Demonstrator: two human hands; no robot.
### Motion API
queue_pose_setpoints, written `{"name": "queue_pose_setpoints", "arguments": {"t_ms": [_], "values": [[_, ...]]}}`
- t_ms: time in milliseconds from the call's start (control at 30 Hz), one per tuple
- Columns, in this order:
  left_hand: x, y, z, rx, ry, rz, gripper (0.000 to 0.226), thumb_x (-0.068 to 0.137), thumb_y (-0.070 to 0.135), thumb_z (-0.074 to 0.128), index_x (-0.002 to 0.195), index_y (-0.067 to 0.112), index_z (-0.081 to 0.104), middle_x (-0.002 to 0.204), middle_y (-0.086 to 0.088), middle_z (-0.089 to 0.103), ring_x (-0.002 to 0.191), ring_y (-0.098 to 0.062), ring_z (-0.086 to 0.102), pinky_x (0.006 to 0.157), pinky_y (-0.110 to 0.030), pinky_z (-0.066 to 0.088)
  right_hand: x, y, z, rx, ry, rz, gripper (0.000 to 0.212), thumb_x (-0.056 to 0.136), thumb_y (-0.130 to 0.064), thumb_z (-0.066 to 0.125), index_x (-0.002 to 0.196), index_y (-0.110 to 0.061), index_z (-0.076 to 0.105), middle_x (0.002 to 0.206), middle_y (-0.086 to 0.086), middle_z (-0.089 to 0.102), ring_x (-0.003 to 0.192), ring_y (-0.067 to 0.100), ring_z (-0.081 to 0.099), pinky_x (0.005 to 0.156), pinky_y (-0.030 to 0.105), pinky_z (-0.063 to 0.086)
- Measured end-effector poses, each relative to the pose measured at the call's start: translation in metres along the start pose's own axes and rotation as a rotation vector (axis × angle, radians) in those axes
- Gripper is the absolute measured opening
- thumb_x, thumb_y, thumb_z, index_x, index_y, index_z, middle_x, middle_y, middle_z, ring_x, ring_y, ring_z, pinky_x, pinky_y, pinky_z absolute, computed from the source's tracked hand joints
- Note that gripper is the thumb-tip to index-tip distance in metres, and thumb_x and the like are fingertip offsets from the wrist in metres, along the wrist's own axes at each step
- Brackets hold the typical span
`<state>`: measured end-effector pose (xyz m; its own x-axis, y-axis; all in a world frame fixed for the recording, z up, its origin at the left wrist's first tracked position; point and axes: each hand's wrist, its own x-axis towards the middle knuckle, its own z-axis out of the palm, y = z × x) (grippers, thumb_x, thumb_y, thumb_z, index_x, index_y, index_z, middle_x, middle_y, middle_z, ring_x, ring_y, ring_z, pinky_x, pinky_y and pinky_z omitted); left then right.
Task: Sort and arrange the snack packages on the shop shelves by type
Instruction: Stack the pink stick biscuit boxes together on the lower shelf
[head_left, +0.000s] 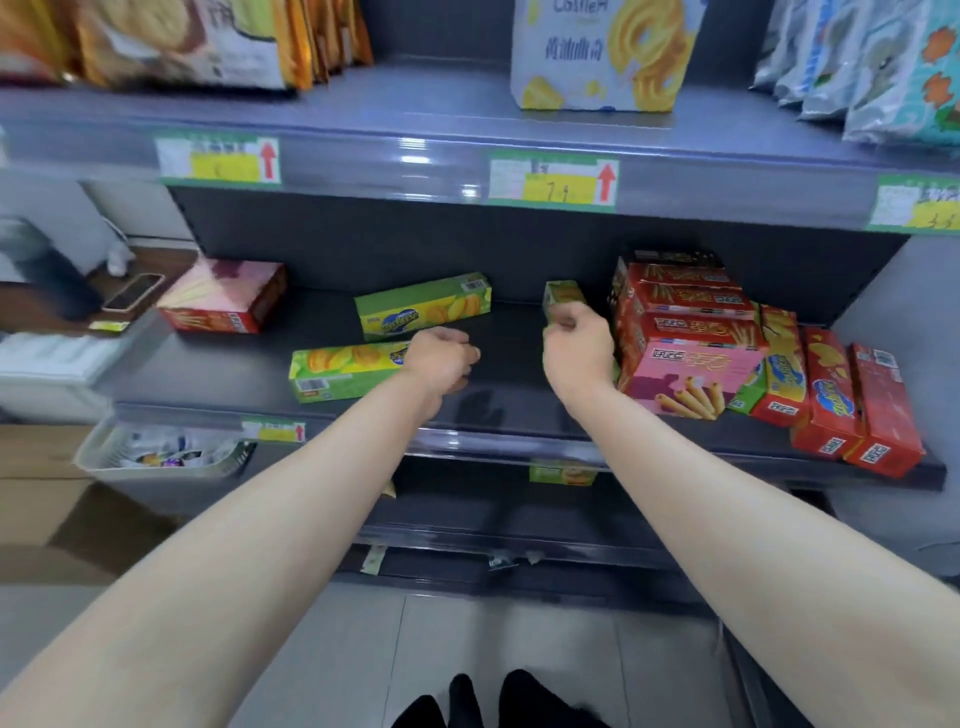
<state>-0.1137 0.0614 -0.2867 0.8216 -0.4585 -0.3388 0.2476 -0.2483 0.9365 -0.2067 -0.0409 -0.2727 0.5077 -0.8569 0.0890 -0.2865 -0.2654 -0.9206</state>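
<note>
- Nearest, the left hand (441, 361) is seen loosely curled just beside a green box (345, 373) lying flat near the shelf (498, 415) front edge; nothing is held in its fingers.
- Further in, an upright green box (563, 299) is pinched in the fingers of the right hand (576, 348), close against the pink-and-red stack (685, 343).
- That box would best be carried leftward, low and level, to join a third green box (423, 306) at mid-shelf.
- Open dark shelf is left between the hands; the upper shelf lip (467, 171) overhangs.
</note>
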Motion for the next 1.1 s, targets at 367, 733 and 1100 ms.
{"name": "queue_pose_setpoints", "arguments": {"t_ms": [367, 733, 1100], "values": [[-0.005, -0.017, -0.131, -0.092, 0.256, -0.032, 0.031, 0.090, 0.002, 0.055, 0.121, 0.002, 0.053, 0.077, -0.002, 0.054, 0.064, -0.013, 0.050, 0.064, -0.025, 0.046, -0.040, -0.040, 0.131, 0.082, -0.438, -0.069, 0.031, 0.094, -0.016, 0.052, 0.123, -0.008, 0.059, 0.118, 0.005, 0.063, 0.109, 0.018, 0.057, 0.093, 0.026, 0.043], [0.009, -0.029, -0.214, -0.169, 0.514, -0.078, 0.018, 0.090, 0.002, 0.053, 0.106, 0.009, 0.051, 0.084, -0.009, 0.054, 0.064, -0.014, 0.048, 0.060, -0.024, 0.043, -0.048, -0.062, 0.231, -0.038, -0.710, -0.160, 0.035, 0.091, -0.018, 0.054, 0.120, 0.001, 0.059, 0.122, 0.015, 0.061, 0.112, 0.027, 0.056, 0.098, 0.036, 0.043], [0.084, -0.033, -0.314, -0.157, 0.440, -0.092, 0.019, 0.091, 0.002, 0.052, 0.107, 0.011, 0.049, 0.080, -0.004, 0.052, 0.064, -0.012, 0.046, 0.063, -0.024, 0.040, -0.037, -0.093, 0.336, -0.090, -0.658, -0.077, 0.037, 0.093, -0.027, 0.052, 0.108, 0.005, 0.059, 0.114, 0.020, 0.062, 0.105, 0.034, 0.057, 0.089, 0.041, 0.045]]}}
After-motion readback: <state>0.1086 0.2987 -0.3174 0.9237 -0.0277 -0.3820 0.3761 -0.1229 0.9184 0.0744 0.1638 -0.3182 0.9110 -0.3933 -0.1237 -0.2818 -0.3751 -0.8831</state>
